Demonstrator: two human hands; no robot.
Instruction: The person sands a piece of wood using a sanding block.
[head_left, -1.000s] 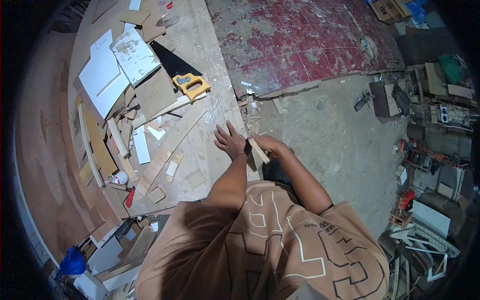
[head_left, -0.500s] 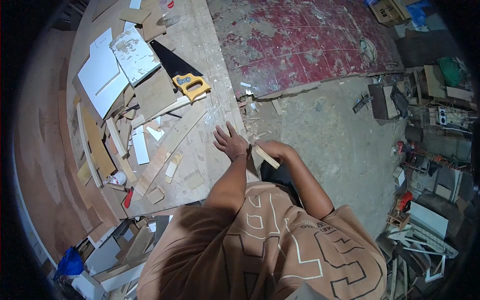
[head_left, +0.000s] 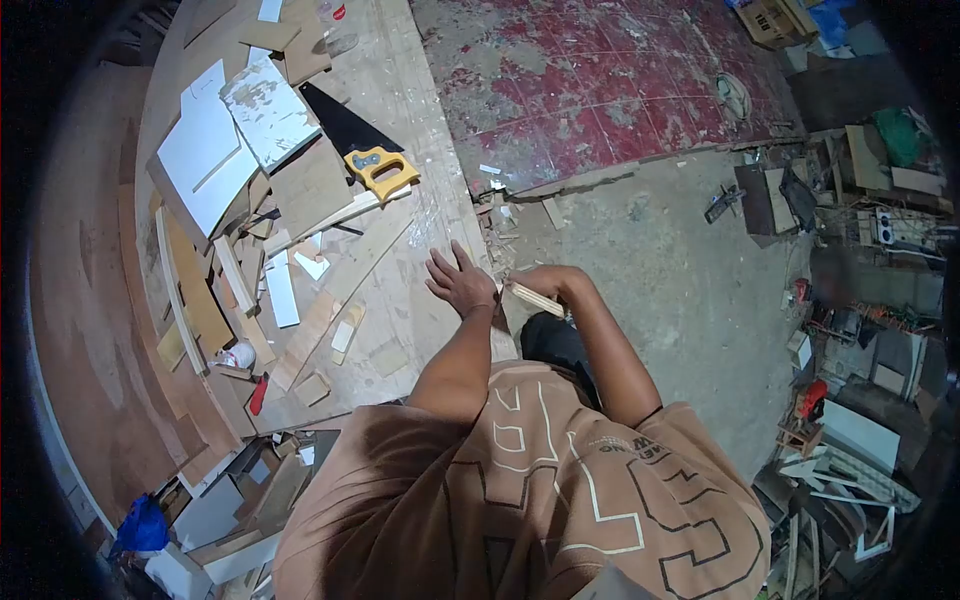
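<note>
My left hand (head_left: 465, 284) lies palm down with its fingers spread at the right edge of the wooden workbench (head_left: 400, 290). Just right of it, beyond that edge, my right hand (head_left: 538, 283) is closed round a short, pale wooden strip (head_left: 538, 299). The strip slants down to the right, and its upper end is hidden by the hand. A handsaw with a yellow handle (head_left: 382, 174) lies farther up the bench, beside a long flat wooden board (head_left: 370, 255).
White panels (head_left: 205, 160), a white bottle (head_left: 238, 355), a red-handled tool (head_left: 259, 394) and wood offcuts lie on the bench. Beyond the concrete floor (head_left: 640, 260) at right are piled boards, a cardboard box (head_left: 768, 22) and a white frame (head_left: 872, 538).
My right hand and the wooden strip have shifted slightly to the right, and the strip now slants at a flatter angle. My left hand has stayed nearly in place.
</note>
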